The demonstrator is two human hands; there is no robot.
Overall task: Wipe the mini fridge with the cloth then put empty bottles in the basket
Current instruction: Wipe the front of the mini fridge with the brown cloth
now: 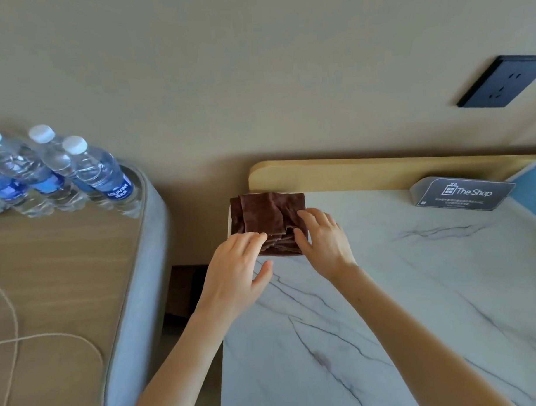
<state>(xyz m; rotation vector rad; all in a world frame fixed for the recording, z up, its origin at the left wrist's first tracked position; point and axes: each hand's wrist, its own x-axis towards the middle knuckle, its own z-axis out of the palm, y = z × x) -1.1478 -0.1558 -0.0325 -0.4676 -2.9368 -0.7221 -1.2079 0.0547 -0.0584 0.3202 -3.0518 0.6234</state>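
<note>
A folded brown cloth point(266, 219) lies at the far left corner of a white marble-patterned top point(401, 304). My left hand point(235, 270) reaches its near left edge with fingers nearly straight, fingertips touching the cloth. My right hand point(321, 239) rests at the cloth's right edge, fingers spread and relaxed on it. Several clear water bottles point(77, 176) with white caps and blue labels stand on a wooden side table point(59, 271) at the far left. No mini fridge door or basket is in view.
A wooden rail point(381, 172) runs along the back of the marble top. A grey "The Shop" sign point(464, 194) stands at the back right. A black wall socket point(502, 82) sits above it. A beige cord point(13, 333) loops across the side table.
</note>
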